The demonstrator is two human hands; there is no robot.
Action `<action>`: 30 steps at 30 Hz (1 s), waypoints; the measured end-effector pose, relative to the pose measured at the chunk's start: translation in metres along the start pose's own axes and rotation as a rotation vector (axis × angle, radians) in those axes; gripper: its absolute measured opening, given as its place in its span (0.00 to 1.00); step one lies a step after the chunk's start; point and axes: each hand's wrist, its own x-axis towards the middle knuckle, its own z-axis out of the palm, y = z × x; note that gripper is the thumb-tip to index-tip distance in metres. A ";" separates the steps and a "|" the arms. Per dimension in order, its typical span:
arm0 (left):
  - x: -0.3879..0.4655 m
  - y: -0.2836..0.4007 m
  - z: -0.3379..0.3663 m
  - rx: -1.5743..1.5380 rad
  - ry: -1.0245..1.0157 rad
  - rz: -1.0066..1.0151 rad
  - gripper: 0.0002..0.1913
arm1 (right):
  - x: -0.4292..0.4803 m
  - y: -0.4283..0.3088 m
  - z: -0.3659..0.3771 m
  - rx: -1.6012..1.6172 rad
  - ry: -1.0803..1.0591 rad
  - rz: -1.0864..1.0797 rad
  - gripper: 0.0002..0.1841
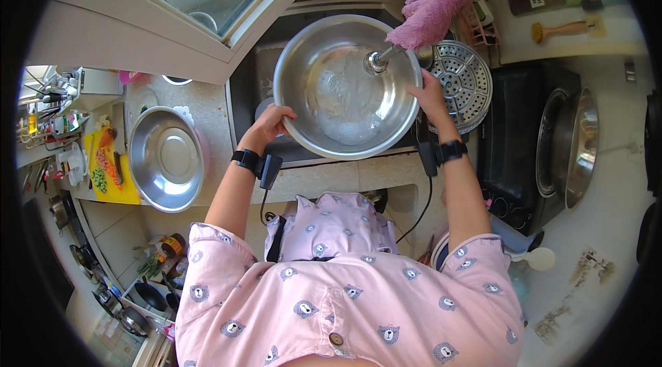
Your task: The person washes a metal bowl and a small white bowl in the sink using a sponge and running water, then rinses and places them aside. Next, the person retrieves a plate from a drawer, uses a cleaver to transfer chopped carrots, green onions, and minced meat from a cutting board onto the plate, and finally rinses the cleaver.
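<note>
A large stainless steel basin (331, 124) is held over the dark kitchen sink (253, 64), with clear, rippled water inside it. My left hand (271, 123) grips its rim at the lower left. On the right side of the rim my right hand (430, 95) is closed, thumb over the edge. The metal faucet (376, 63) reaches over the basin from the upper right, its head above the water; whether a stream runs from it I cannot tell. Part of the sink is hidden beneath the basin.
Right of the basin lies a perforated steel steamer plate (455, 80), beside a black oven (517, 144). A pink towel (439, 2) hangs over the faucet. Another steel basin (165, 160) stands on the left counter near a yellow cutting board (121, 192) with chopped vegetables. An open window frame (155, 30) juts in upper left.
</note>
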 end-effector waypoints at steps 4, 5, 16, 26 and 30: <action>0.009 -0.012 0.022 0.114 -0.017 0.085 0.17 | -0.033 -0.042 -0.003 -0.144 0.214 0.097 0.12; 0.009 -0.014 0.029 0.153 -0.020 0.109 0.19 | -0.039 -0.047 0.000 -0.171 0.244 0.149 0.12; -0.064 0.040 0.025 0.197 0.407 0.493 0.15 | -0.055 0.058 0.024 0.447 0.101 0.692 0.06; -0.128 0.046 0.070 0.139 0.371 0.739 0.28 | -0.043 0.115 0.072 0.655 -0.183 0.801 0.14; -0.125 0.043 0.071 0.146 0.308 0.866 0.30 | -0.017 0.114 0.077 0.594 -0.123 0.643 0.16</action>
